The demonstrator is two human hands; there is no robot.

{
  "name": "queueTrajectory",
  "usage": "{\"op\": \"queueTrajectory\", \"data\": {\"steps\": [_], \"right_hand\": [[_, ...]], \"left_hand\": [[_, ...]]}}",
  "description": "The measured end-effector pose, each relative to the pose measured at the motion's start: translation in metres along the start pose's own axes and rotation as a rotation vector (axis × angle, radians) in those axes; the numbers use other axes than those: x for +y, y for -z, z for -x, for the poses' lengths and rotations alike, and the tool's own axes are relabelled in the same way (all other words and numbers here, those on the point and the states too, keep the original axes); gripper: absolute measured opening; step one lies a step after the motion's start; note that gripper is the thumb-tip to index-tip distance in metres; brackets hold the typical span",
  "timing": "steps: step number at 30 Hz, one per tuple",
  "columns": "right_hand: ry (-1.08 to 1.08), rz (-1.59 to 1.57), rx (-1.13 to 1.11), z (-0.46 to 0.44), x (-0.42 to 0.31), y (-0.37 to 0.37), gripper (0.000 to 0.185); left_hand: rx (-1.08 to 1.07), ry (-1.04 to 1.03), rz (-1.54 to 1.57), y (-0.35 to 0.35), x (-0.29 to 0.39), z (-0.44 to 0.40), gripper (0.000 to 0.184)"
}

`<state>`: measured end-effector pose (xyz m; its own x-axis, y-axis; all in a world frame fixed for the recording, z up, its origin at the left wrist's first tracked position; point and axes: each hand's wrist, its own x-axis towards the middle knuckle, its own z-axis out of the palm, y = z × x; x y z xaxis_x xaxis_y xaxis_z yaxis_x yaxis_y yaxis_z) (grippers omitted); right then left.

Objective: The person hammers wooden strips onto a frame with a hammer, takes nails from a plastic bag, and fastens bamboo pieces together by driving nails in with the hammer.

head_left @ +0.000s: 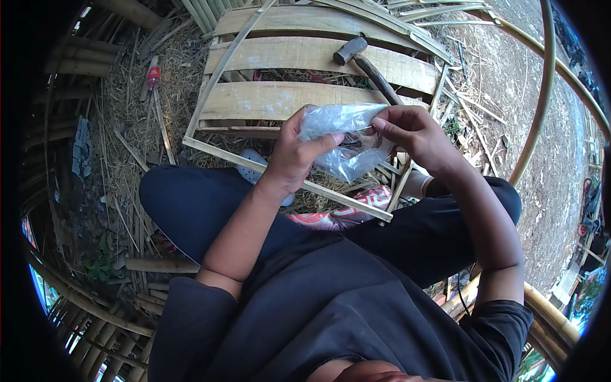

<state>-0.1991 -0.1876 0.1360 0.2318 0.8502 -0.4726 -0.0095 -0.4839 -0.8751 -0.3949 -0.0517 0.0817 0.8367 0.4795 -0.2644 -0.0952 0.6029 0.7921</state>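
Note:
My left hand [294, 153] is closed around one side of a clear, crumpled plastic bag [347, 167], thumb lying across it. At the bag's right edge, my right hand [412, 130] is pinched shut on the plastic; whether a small item is also between those fingertips cannot be made out. The bag's mouth gapes between my hands, and small dark contents show dimly inside. Just beyond my hands, a hammer [375, 73] with a dark metal head and wooden handle rests on a slatted wooden frame [273, 54].
A thin wooden strip [286, 178] crosses in front of my legs. Beneath it lies a red-and-white printed sack [344, 213]. Straw and bamboo scraps cover the ground at left, with a red-labelled plastic bottle [153, 75] there. A curved bamboo pole [541, 108] rises at right beside rough paving.

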Motion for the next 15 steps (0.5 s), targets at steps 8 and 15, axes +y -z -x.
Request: {"op": "queueTrajectory", "data": {"steps": [8, 15], "right_hand": [[0.291, 0.142, 0.135, 0.0000, 0.0046, -0.0072, 0.029], [0.238, 0.152, 0.128, 0.0014, 0.0043, -0.0057, 0.025]], "left_hand": [[-0.044, -0.042, -0.058, -0.0013, 0.0005, 0.0007, 0.041], [-0.040, -0.036, -0.135, 0.0043, -0.0046, -0.0018, 0.049]]}}
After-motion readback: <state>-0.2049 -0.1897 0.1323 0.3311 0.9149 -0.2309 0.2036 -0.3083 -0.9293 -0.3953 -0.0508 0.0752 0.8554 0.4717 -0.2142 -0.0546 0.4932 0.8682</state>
